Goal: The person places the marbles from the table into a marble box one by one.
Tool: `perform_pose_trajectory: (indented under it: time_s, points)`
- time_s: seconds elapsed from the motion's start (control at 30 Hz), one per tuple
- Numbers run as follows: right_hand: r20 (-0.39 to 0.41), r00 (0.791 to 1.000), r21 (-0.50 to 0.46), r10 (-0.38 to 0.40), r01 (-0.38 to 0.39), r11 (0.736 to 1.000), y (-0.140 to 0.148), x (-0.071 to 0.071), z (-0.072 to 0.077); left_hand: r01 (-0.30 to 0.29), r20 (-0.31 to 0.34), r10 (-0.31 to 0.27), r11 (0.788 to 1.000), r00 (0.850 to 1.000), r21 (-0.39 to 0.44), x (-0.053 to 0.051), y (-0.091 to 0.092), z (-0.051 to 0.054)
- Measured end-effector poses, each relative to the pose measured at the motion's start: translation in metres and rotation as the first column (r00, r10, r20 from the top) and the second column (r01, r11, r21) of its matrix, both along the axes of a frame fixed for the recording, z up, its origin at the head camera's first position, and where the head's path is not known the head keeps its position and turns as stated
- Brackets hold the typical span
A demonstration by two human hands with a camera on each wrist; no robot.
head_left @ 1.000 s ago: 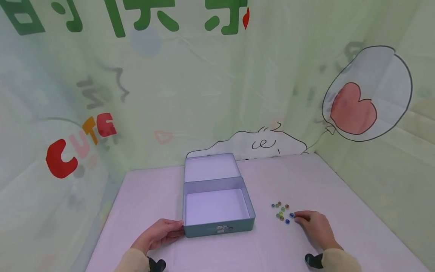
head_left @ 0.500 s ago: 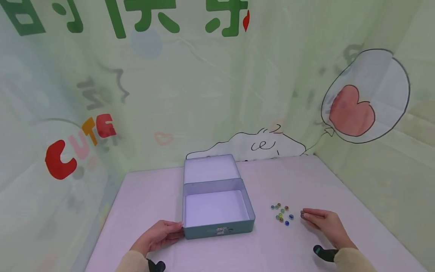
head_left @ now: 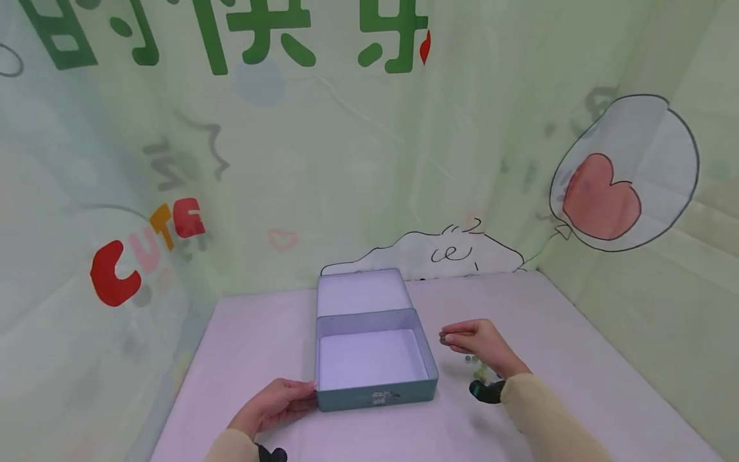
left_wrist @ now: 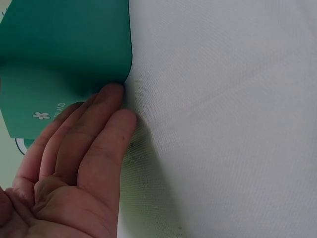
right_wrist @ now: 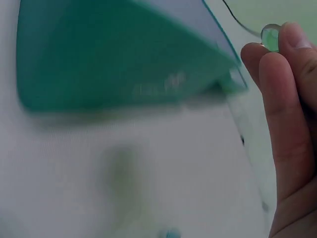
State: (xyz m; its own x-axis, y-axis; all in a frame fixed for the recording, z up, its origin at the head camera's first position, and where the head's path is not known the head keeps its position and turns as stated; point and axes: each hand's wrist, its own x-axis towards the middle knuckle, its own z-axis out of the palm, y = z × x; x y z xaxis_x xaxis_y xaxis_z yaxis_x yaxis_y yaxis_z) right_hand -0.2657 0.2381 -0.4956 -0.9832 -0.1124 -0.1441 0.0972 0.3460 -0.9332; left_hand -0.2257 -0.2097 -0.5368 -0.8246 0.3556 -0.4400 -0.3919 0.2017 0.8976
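Observation:
A green tin box (head_left: 378, 396) with a pale interior stands with its lid folded back. My left hand (head_left: 277, 405) rests at its front left corner; in the left wrist view the fingers of that hand (left_wrist: 84, 148) touch the green side, lying nearly straight. Just right of the box, my right hand (head_left: 482, 343) pinches a marble (head_left: 443, 337) between thumb and fingertips, above the table. The right wrist view shows this marble (right_wrist: 270, 38) as clear with green inside. Several marbles (head_left: 480, 372) lie on the table, partly hidden by my right hand and wrist strap.
The table (head_left: 254, 333) has a pale cover. Behind it and along both sides hangs a light curtain (head_left: 346, 160) with green characters, coloured letters and a balloon drawing. Black straps cross both wrists, below light sleeves.
My right hand has moved left from beyond the marbles towards the box, carrying the pinched marble. My left hand has stayed at the box corner. The head view has shifted slightly.

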Motion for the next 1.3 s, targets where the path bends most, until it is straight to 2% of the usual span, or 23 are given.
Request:
perform_pose_trajectory:
  time_s: [0.07,0.13,0.23,0.3,0.4,0.47,0.7,0.8,1.03,1.3]
  points:
    - [-0.015,0.998,0.063,0.068,-0.067,0.996,-0.023,-0.011,0.006,-0.003,0.001,0.003,1.0,1.0,-0.003,-0.001,0.0,-0.002]
    - [-0.027,0.987,0.143,0.161,-0.155,0.977,-0.045,-0.021,0.012,-0.007,0.006,0.007,1.0,1.0,-0.002,-0.002,-0.001,-0.004]
    - [-0.015,0.956,0.282,0.291,-0.276,0.919,-0.076,-0.035,0.016,-0.015,0.018,0.015,1.0,1.0,0.002,-0.001,-0.002,-0.005]
    - [0.023,0.942,0.369,0.335,-0.32,0.873,-0.096,-0.041,0.017,-0.021,0.024,0.021,1.0,0.999,0.0,0.001,-0.001,-0.005]
    - [0.077,0.93,0.479,0.359,-0.35,0.805,-0.12,-0.047,0.018,-0.024,0.023,0.024,1.0,0.999,-0.008,0.004,0.001,-0.006]
    - [0.091,0.927,0.521,0.364,-0.355,0.776,-0.132,-0.049,0.016,-0.025,0.017,0.025,1.0,1.0,-0.005,0.004,0.003,-0.007]
    - [0.05,0.915,0.623,0.4,-0.341,0.704,-0.161,-0.053,-0.002,-0.017,0.014,0.017,0.999,1.0,0.027,0.007,0.007,-0.012]
    - [0.03,0.914,0.648,0.406,-0.327,0.688,-0.166,-0.05,-0.003,-0.015,0.007,0.014,0.999,1.0,0.036,0.007,0.008,-0.013]
    - [0.02,0.922,0.64,0.386,-0.308,0.704,-0.17,-0.041,0.009,-0.02,0.021,0.018,0.998,1.0,0.058,0.003,0.008,-0.01]
    - [0.021,0.918,0.643,0.396,-0.315,0.698,-0.175,-0.044,0.018,-0.019,0.014,0.018,0.999,1.0,0.051,0.0,0.002,-0.004]
